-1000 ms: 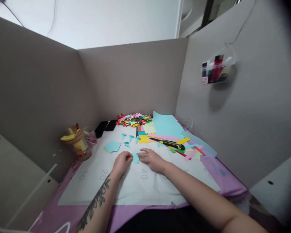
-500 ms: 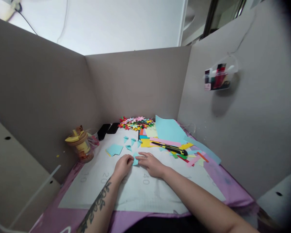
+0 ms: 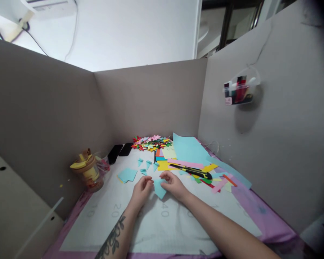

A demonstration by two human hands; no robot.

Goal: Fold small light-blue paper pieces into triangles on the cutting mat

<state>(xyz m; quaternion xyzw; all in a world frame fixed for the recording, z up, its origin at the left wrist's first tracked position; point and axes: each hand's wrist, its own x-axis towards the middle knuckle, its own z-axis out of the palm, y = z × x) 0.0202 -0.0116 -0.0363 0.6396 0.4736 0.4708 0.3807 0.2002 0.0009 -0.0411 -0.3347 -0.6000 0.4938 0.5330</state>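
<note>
A light blue square of paper [image 3: 160,189] is tilted with one corner down, just above the white sheet. My right hand [image 3: 174,185] pinches its upper right side between thumb and fingers. My left hand [image 3: 143,187] is curled closed, its fingertips at the paper's left corner. Beyond the hands lie several small folded light blue paper pieces [image 3: 148,165]. A short stack of light blue paper squares [image 3: 127,175] rests to the left of them.
A black and yellow utility knife [image 3: 191,171] lies on paper strips at the right. Colourful paper stars [image 3: 151,143] are heaped at the back, beside a large blue sheet [image 3: 190,149]. Two black phones [image 3: 115,154] and a jar [image 3: 89,172] stand left. Grey panels [image 3: 148,100] enclose the table.
The paper square has been lifted and turned, so more of its face shows. My right hand has shifted from lying over it to pinching its side. The camera view has tilted upward.
</note>
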